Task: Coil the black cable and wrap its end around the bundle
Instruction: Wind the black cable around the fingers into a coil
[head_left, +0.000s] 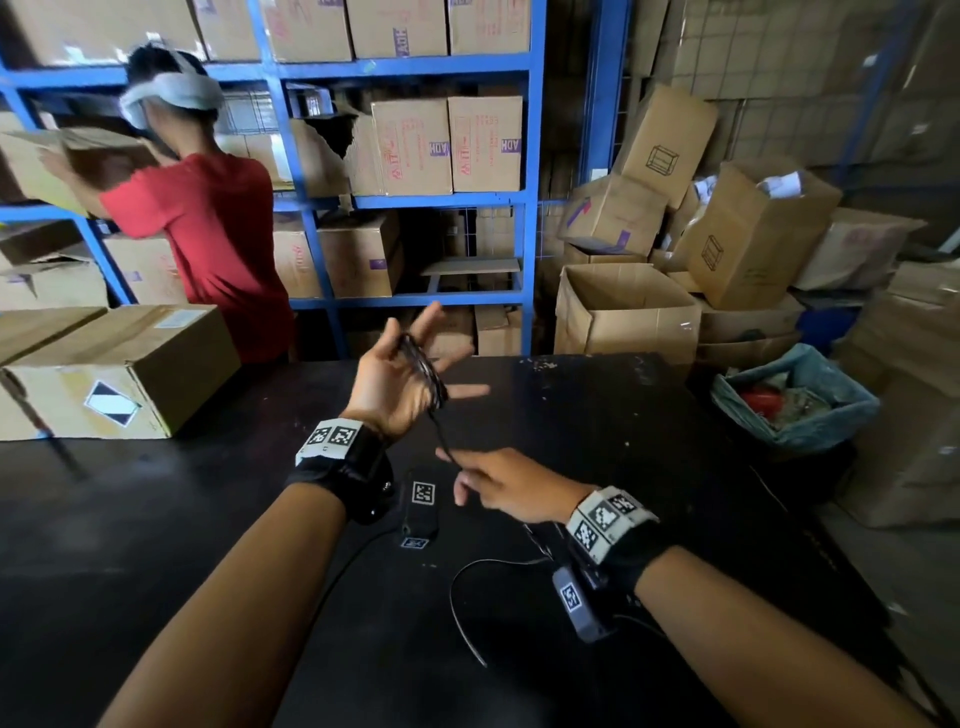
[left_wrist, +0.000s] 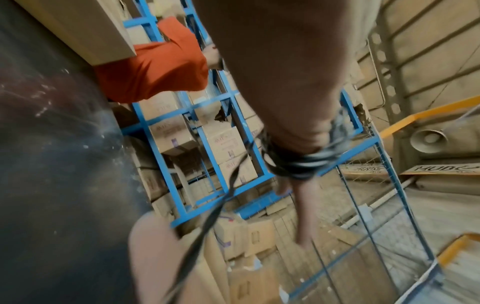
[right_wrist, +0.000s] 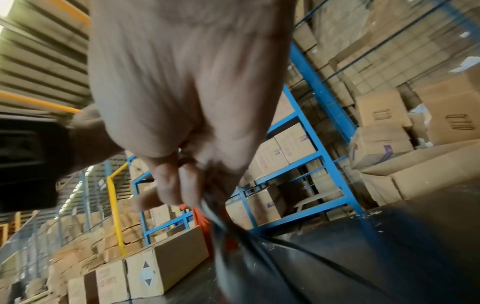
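The left hand (head_left: 387, 379) is raised, fingers spread, with the cable (head_left: 427, 375) coiled round them. The right hand (head_left: 511, 491), at about 5 o'clock from the left, pinches the strand running down from the coil. That strand slants from 11 to 5 o'clock between the hands; its slack trails on the desk (head_left: 649, 441) under the right wrist.

Your forearms are bare, no sleeves. Black fabric wrist strap on the left wrist (head_left: 343, 467), grey block on top with black-and-white square fiducial tags. Same black strap on the right wrist (head_left: 615, 540), same tagged grey block (plus a dark camera module with one more tag underneath). Thin black leads trail from both.
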